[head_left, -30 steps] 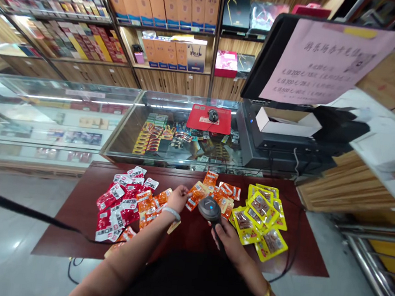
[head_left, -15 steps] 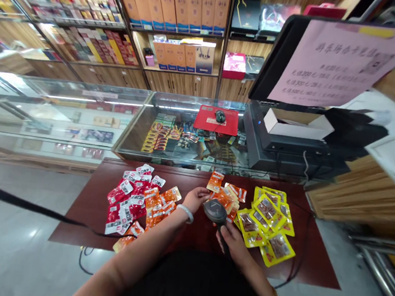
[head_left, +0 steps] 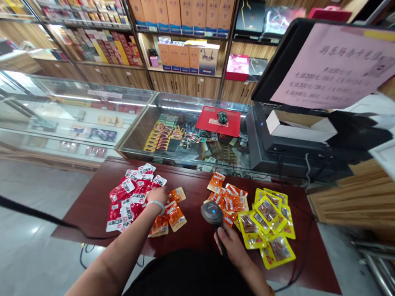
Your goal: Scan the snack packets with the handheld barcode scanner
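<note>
Orange packets (head_left: 175, 216) beside barcode scanner (head_left: 212, 213)

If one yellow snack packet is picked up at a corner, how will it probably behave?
The yellow snack packets look flat and thin, so one is probably light and somewhat floppy. Their glossy film may be slippery between fingers. They overlap loosely on the dark red table, so pushing one would likely shift its neighbours.

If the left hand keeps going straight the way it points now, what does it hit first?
The left hand points away from the body, over the orange packets. Going straight on, it would likely first meet the red packets just ahead of its fingers, then bare table; depth is hard to judge.
</note>
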The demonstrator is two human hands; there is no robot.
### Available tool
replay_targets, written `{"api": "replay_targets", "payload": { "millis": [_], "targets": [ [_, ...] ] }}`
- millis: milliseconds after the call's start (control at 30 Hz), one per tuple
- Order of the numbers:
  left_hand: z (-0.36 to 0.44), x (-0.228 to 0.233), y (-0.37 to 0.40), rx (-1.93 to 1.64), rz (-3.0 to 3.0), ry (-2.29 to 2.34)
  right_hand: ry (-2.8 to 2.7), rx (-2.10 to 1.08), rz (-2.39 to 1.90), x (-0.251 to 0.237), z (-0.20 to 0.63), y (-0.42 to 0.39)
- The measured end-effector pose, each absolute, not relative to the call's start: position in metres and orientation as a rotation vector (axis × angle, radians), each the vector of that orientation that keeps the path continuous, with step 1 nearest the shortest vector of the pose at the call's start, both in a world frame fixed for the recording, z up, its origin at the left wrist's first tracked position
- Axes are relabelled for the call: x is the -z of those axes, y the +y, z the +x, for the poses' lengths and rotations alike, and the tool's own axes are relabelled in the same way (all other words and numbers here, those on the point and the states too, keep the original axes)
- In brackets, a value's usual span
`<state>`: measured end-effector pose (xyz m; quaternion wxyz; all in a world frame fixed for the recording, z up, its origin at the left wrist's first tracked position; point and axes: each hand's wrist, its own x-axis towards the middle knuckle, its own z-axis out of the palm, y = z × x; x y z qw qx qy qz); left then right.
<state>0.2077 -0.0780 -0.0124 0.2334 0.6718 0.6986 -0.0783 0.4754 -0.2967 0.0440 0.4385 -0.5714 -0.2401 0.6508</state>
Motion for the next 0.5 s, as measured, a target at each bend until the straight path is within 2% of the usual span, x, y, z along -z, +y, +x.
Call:
{"api": "replay_targets", "payload": {
  "millis": [333,500],
  "targets": [
    [0.286,-0.004,-0.104,0.005,1.974,1.665,-0.706,-1.575,-1.375,-0.051,0.478,-0.293],
    [0.294,-0.012,-0.108,0.016,2.055,1.580,-0.721,-1.558,-1.321,-0.052,0.479,-0.293]
  ]
}}
